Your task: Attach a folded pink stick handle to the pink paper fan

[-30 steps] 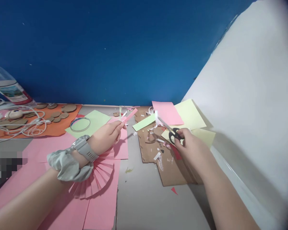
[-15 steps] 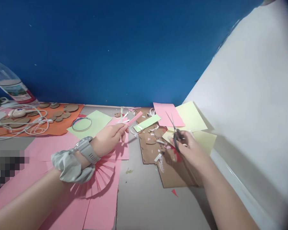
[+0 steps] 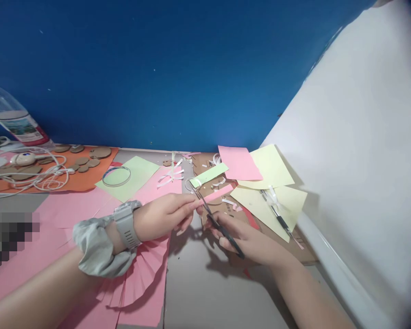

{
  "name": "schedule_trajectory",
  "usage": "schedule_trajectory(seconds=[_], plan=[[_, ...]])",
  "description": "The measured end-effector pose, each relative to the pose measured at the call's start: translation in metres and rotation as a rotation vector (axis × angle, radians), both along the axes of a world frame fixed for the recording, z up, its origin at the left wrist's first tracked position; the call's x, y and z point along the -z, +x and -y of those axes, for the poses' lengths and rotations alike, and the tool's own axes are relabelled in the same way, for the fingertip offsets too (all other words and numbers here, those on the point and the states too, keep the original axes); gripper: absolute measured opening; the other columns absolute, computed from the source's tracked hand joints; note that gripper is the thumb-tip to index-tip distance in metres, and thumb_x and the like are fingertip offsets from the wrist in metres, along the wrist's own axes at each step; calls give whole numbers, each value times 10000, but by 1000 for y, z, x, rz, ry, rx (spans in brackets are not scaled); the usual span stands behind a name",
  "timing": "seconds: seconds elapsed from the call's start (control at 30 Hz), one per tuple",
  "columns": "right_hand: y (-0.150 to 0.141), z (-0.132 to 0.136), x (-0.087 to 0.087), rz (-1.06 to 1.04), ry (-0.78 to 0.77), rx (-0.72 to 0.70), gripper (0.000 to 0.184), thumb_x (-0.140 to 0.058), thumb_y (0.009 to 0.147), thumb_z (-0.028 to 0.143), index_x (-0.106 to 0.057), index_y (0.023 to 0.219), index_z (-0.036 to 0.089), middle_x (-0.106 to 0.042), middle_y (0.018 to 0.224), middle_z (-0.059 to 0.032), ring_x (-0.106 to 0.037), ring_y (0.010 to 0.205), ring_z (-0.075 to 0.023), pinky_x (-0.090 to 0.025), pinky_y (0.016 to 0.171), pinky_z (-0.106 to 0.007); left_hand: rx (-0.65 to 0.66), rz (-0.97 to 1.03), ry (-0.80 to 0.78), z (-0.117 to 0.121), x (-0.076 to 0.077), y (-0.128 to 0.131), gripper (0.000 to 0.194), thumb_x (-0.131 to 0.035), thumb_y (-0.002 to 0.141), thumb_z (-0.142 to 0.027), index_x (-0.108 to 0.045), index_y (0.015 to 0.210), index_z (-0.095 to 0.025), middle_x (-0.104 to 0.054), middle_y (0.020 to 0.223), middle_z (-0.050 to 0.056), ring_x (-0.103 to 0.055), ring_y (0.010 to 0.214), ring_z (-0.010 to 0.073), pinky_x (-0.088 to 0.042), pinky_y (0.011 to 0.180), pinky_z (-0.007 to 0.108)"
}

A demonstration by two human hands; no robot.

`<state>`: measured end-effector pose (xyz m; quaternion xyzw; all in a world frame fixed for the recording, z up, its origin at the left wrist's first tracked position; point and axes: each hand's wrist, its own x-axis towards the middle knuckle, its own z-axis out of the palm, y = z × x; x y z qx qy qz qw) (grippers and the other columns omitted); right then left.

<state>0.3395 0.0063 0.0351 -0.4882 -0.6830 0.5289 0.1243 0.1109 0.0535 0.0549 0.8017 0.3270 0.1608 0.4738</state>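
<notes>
Between the fingertips of my left hand (image 3: 171, 212) is a narrow pink paper strip (image 3: 219, 194), its free end pointing right. My right hand (image 3: 241, 235) grips black-handled scissors (image 3: 222, 230), whose blades cross the strip close to my left fingertips. Whether the blades are parted around the paper I cannot make out. Under my left wrist lies a pleated pink paper fan (image 3: 140, 278), partly hidden by the arm. A light green paper strip (image 3: 209, 175) lies just beyond the blades on brown cardboard (image 3: 222, 160).
Pale yellow sheets (image 3: 277, 167), a pink sheet (image 3: 239, 162) and a pen (image 3: 281, 219) lie at the right. Larger pink sheets (image 3: 144, 315) cover the left. A tape-like ring (image 3: 116, 176), white cables (image 3: 55, 176) and a bottle (image 3: 20, 121) stand or lie farther left.
My right hand has brought the scissors left and nearer, from over the cardboard to the pink strip. My left hand has shifted right with the strip, which now tilts lower. The pen is uncovered.
</notes>
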Motion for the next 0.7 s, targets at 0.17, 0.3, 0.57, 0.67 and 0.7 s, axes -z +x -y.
schedule_trajectory(seconds=[0.17, 0.3, 0.57, 0.67, 0.7], plan=[[-9, 6, -3, -31, 6, 19, 236, -459, 863, 377, -523, 1024, 217, -523, 898, -23, -492, 808, -157, -427, 732, -290, 52, -32, 29, 2, -1, 2, 420, -230, 952, -419, -449, 676, -192, -520, 533, -50, -495, 524, 94, -426, 663, 228], [-12, 7, -5, -63, 18, 4, 245, -450, 866, 392, -512, 1012, 206, -532, 908, -29, -496, 804, -159, -430, 742, -303, 59, -31, 3, 1, -2, 0, 382, -237, 948, -419, -434, 703, -202, -455, 484, -65, -460, 486, 100, -420, 622, 232], [-14, 8, 0, -27, 61, 23, 187, -477, 864, 387, -494, 910, 207, -492, 845, 1, -455, 737, -136, -412, 682, -277, 61, -47, -4, -1, -1, -2, 349, -254, 943, -395, -446, 727, -200, -439, 503, -62, -431, 494, 101, -397, 603, 235], [-15, 9, 1, -5, 99, 37, 212, -473, 866, 409, -493, 899, 200, -486, 836, 0, -441, 710, -132, -403, 639, -259, 59, -62, -8, -2, -2, -3, 348, -265, 941, -411, -458, 743, -200, -435, 515, -64, -428, 498, 98, -395, 601, 227], [-15, 9, 1, 0, 104, 34, 211, -469, 868, 406, -492, 901, 199, -486, 832, 1, -440, 705, -132, -400, 635, -257, 58, -63, -17, -2, -3, -3, 346, -265, 940, -417, -469, 762, -200, -436, 525, -64, -424, 493, 96, -395, 590, 222]])
